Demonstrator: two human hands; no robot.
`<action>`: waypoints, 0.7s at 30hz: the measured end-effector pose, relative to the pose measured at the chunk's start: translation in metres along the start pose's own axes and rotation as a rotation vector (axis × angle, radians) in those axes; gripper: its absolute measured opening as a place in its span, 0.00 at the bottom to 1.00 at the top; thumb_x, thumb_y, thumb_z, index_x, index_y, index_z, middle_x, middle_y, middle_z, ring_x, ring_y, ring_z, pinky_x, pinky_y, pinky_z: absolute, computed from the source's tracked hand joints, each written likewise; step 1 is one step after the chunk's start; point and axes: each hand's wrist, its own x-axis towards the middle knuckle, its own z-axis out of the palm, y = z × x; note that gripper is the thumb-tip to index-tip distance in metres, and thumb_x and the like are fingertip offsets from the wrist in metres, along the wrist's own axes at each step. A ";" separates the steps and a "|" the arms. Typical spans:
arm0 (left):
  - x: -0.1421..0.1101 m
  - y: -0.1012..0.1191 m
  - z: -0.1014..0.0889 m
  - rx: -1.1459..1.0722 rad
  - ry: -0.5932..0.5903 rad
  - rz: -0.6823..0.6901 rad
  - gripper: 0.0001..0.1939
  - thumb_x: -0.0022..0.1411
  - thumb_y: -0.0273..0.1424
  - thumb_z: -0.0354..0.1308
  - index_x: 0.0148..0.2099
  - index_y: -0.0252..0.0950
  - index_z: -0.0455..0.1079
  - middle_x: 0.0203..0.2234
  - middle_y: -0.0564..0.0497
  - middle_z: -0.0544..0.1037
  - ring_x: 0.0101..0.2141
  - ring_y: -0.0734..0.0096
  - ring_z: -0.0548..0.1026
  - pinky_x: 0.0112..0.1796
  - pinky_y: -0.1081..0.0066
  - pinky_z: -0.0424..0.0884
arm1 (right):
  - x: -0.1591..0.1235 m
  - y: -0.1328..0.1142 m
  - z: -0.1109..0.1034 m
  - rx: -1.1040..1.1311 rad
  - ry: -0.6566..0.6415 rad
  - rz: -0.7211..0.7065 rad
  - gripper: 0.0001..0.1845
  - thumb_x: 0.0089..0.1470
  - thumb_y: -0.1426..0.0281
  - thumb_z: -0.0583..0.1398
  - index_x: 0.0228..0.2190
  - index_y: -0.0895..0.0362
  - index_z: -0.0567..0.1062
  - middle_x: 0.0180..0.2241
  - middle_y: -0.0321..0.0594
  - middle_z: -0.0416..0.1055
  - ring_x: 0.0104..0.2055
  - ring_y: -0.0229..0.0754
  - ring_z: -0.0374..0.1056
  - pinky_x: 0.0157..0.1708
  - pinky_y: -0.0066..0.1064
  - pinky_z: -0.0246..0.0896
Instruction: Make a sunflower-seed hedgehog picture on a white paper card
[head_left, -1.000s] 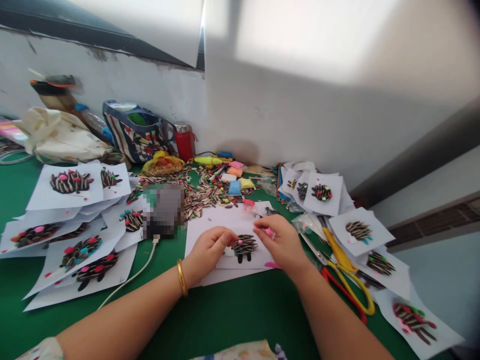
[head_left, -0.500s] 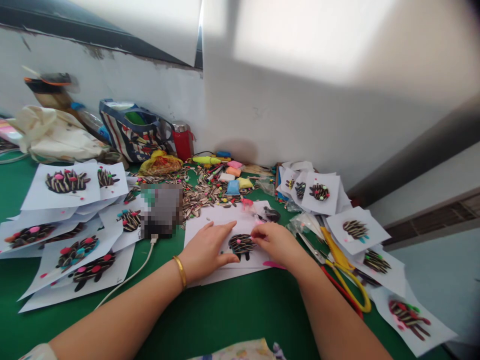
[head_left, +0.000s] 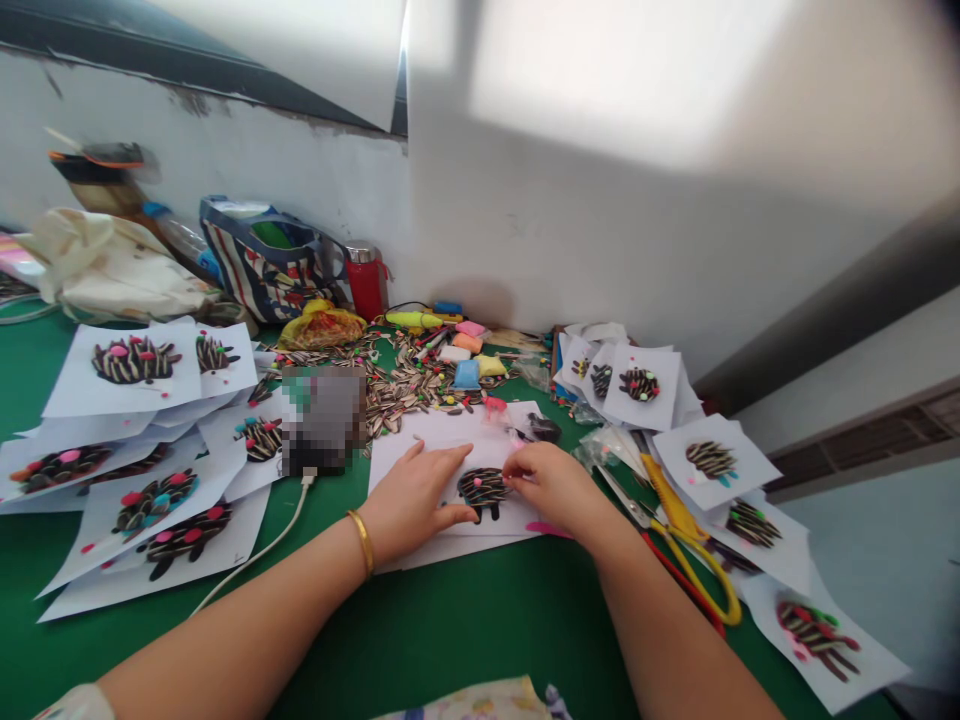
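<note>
A hedgehog figure (head_left: 486,490) made of striped sunflower seeds, with a pink dot on it and dark feet below, lies on a white sheet of paper (head_left: 397,450) in front of me. My left hand (head_left: 420,492) rests on the sheet to the figure's left, fingers stretched and thumb apart, the thumb tip near the feet. At the figure's right edge, the fingers of my right hand (head_left: 551,487) are pinched together. Whatever sits between those fingertips is hidden. Beneath my right wrist, a flat pink piece (head_left: 549,528) shows at the paper's edge.
Loose sunflower seeds (head_left: 405,385) and soft coloured clay packs (head_left: 466,375) spread behind the sheet. Finished seed-figure sheets stack at left (head_left: 150,520) and right (head_left: 716,462). Scissors (head_left: 701,560) lie by my right forearm. A white cable (head_left: 277,540) runs beside my left arm.
</note>
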 end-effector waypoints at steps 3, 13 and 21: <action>0.000 0.000 0.001 -0.009 0.010 0.007 0.40 0.57 0.47 0.62 0.66 0.39 0.53 0.58 0.41 0.70 0.57 0.54 0.68 0.61 0.47 0.50 | 0.000 -0.003 0.000 -0.008 0.001 -0.001 0.05 0.54 0.72 0.61 0.31 0.54 0.80 0.33 0.37 0.76 0.38 0.41 0.68 0.40 0.30 0.57; 0.000 0.000 0.000 -0.037 0.011 0.002 0.40 0.57 0.46 0.62 0.66 0.40 0.53 0.57 0.41 0.70 0.57 0.52 0.68 0.61 0.45 0.49 | -0.001 -0.005 -0.001 -0.057 -0.003 0.025 0.05 0.54 0.69 0.63 0.33 0.53 0.79 0.33 0.37 0.76 0.37 0.41 0.68 0.39 0.30 0.58; 0.000 0.001 0.000 -0.021 0.009 -0.002 0.39 0.57 0.46 0.62 0.66 0.39 0.54 0.57 0.41 0.71 0.57 0.53 0.68 0.61 0.46 0.49 | 0.000 -0.006 0.002 -0.082 0.004 0.004 0.05 0.55 0.70 0.62 0.31 0.54 0.80 0.31 0.38 0.77 0.37 0.41 0.69 0.39 0.31 0.57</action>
